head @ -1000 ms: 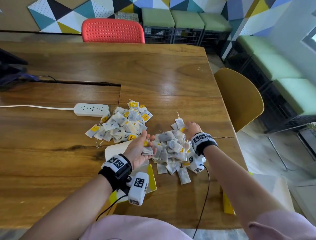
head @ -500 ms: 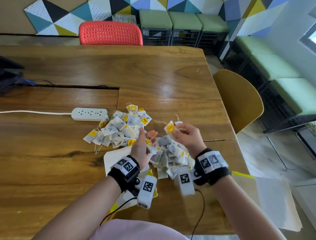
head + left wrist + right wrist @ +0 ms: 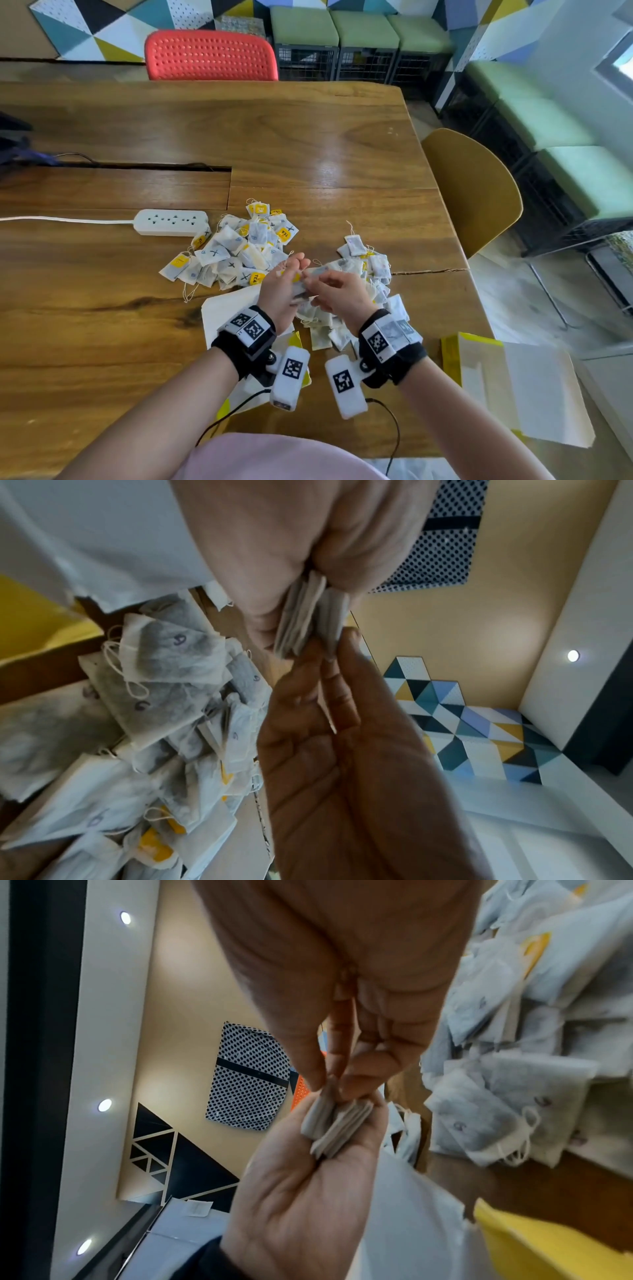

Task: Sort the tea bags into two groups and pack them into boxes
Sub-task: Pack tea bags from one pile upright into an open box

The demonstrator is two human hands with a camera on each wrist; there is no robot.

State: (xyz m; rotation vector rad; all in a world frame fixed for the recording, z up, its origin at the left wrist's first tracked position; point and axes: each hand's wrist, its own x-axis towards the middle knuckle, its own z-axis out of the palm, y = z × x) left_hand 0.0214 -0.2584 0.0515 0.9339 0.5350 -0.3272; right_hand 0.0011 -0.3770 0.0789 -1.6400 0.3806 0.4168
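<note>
Two heaps of tea bags lie on the wooden table: a left heap marked with X and a right heap. My left hand is raised between them, palm turned right, and grips a small stack of tea bags. My right hand meets it and pinches one tea bag against that stack. A flat white and yellow box lies under my left wrist. A second flat box sits at the table's right front corner.
A white power strip with its cord lies left of the X-marked heap. A mustard chair stands at the table's right edge and a red chair at the far side. A slot crosses the table.
My right hand picked a tea bag from the far side of the right heap, lifted it, and brought it to the stack in my left hand. The left hand rose slightly.
</note>
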